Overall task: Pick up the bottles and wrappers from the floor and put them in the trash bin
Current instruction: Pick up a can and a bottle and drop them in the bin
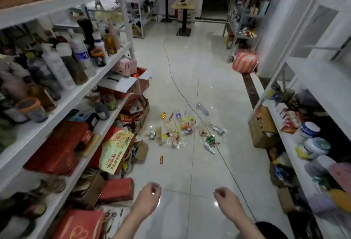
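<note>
Bottles and wrappers [180,128] lay scattered mid-aisle on the tiled floor [218,79], well ahead of both empty hands.

Shelving [62,94] crowded with jars and red boxes lined the left side, more shelves [296,138] the right, and no trash bin could be made out anywhere. A thin cable [182,94] ran down the floor straight through the litter, past a clear bottle [202,108], a green can [210,139], and a small wrapper [161,159] lying nearest. The left hand [148,198] and right hand [228,203] hung low with fingers loosely curled, holding nothing. Likely risks: snagging the cable while scooping and dragging pieces along, round bottles rolling off under the shelves, or thin clear film being overlooked against the glossy tile.
</note>
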Motion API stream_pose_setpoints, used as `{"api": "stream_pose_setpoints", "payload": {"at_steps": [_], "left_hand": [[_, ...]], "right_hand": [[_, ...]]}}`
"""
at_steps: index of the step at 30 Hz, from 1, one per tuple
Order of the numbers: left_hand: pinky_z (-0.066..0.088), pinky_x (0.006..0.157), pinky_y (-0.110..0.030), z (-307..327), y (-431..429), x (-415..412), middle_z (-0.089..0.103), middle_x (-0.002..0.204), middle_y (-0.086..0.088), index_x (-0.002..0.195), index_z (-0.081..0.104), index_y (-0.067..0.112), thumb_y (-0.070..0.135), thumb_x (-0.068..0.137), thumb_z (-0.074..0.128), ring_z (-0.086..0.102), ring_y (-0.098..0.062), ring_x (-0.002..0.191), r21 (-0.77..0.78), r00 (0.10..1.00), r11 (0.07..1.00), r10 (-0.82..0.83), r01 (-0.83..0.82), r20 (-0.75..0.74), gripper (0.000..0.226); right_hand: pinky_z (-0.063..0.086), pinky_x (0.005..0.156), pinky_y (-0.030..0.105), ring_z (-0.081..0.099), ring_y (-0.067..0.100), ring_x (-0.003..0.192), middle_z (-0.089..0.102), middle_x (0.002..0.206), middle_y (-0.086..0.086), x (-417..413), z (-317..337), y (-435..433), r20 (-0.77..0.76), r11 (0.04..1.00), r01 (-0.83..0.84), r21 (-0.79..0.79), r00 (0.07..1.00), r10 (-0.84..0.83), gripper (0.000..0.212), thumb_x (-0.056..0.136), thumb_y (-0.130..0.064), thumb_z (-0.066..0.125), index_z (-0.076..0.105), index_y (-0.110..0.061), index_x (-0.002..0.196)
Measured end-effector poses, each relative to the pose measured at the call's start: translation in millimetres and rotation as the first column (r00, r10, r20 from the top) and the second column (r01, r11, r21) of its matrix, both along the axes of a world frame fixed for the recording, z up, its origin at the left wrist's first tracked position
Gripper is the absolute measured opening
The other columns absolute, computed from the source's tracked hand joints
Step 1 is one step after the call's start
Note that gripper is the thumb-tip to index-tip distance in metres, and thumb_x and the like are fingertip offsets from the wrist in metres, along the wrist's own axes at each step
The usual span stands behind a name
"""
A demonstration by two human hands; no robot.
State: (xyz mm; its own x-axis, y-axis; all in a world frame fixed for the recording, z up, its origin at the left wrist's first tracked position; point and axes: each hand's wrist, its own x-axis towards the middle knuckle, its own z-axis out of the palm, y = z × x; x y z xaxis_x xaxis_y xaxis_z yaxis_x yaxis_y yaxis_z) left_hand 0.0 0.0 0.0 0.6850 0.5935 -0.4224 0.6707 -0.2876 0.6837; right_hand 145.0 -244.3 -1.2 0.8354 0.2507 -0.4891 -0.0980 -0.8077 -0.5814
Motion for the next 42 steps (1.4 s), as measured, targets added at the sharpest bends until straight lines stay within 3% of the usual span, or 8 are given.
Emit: {"api": "stream_pose_setpoints", "payload": {"at_steps": [6,14,17,22,26,29,32,42], "left_hand": [[0.046,0.079,-0.019,100.5,39.9,23.1,0.063,0.111,0.011,0.122,0.059,0.025,0.039,0.101,0.052,0.058,0.002,0.099,0.034,0.929,0.999,-0.001,-0.013,0.369,0.026],[0.052,0.081,-0.022,146.4,69.1,19.5,0.060,0.114,0.014,0.125,0.058,0.026,0.041,0.101,0.051,0.057,0.005,0.100,0.186,0.874,0.982,-0.067,-0.027,0.481,0.029],[0.048,0.079,-0.016,139.9,78.1,33.0,0.061,0.114,0.013,0.122,0.059,0.026,0.040,0.101,0.051,0.056,0.006,0.099,0.219,0.896,0.975,-0.072,-0.028,0.438,0.026],[0.054,0.086,-0.032,121.6,98.2,78.2,0.060,0.116,0.015,0.123,0.058,0.028,0.047,0.100,0.049,0.056,0.003,0.102,0.189,0.940,0.982,-0.079,0.016,0.331,0.031],[0.055,0.077,-0.032,103.4,117.3,138.0,0.063,0.114,0.012,0.128,0.055,0.028,0.051,0.099,0.046,0.063,-0.007,0.089,0.185,0.978,0.979,-0.114,0.081,0.176,0.039],[0.055,0.084,-0.035,100.4,126.1,189.8,0.063,0.117,0.012,0.130,0.055,0.026,0.053,0.098,0.046,0.062,-0.004,0.093,0.152,0.986,0.981,-0.133,0.117,0.098,0.042],[0.053,0.092,-0.034,103.8,132.6,241.7,0.061,0.119,0.012,0.130,0.056,0.025,0.052,0.099,0.046,0.058,0.001,0.101,0.154,0.983,0.976,-0.167,0.154,0.077,0.043],[0.052,0.093,-0.035,86.8,187.1,332.5,0.060,0.122,0.010,0.132,0.055,0.024,0.052,0.099,0.046,0.058,-0.006,0.106,0.113,0.995,0.990,-0.092,0.088,0.038,0.044]], "right_hand": [[0.040,0.089,0.023,0.062,0.016,0.109,0.067,0.115,-0.001,15.6,84.2,78.4,0.258,0.966,-0.060,0.251,0.966,-0.007,0.027,0.098,-0.024,0.061,0.066,-0.014,0.123],[0.043,0.090,0.023,0.059,0.006,0.108,0.062,0.117,-0.009,2.9,127.1,120.0,0.414,0.926,-0.174,0.335,0.910,0.021,0.027,0.098,-0.032,0.061,0.064,-0.025,0.124],[0.043,0.092,0.025,0.057,0.006,0.109,0.061,0.119,-0.009,13.4,127.7,127.4,0.425,0.934,-0.193,0.300,0.904,0.051,0.028,0.098,-0.034,0.060,0.063,-0.026,0.125],[0.042,0.093,0.026,0.055,0.007,0.112,0.054,0.118,-0.013,65.1,116.8,139.9,0.377,0.951,-0.232,0.206,0.915,0.142,0.030,0.099,-0.036,0.057,0.062,-0.025,0.127],[0.043,0.104,0.033,0.053,0.011,0.120,0.053,0.122,-0.011,128.9,103.8,158.1,0.321,0.943,-0.278,0.185,0.924,0.209,0.031,0.100,-0.036,0.056,0.060,-0.025,0.128],[0.043,0.107,0.038,0.051,0.015,0.125,0.055,0.127,-0.005,180.7,95.8,171.5,0.281,0.941,-0.300,0.155,0.927,0.249,0.033,0.100,-0.038,0.054,0.059,-0.024,0.130],[0.043,0.106,0.038,0.051,0.017,0.125,0.056,0.131,-0.002,229.6,90.6,183.4,0.256,0.945,-0.304,0.123,0.929,0.266,0.035,0.100,-0.039,0.053,0.058,-0.023,0.131],[0.045,0.104,0.042,0.053,0.021,0.124,0.058,0.130,0.001,329.9,68.3,256.9,0.211,0.911,-0.406,0.078,0.900,0.383,0.035,0.099,-0.041,0.053,0.060,-0.024,0.129]]}}
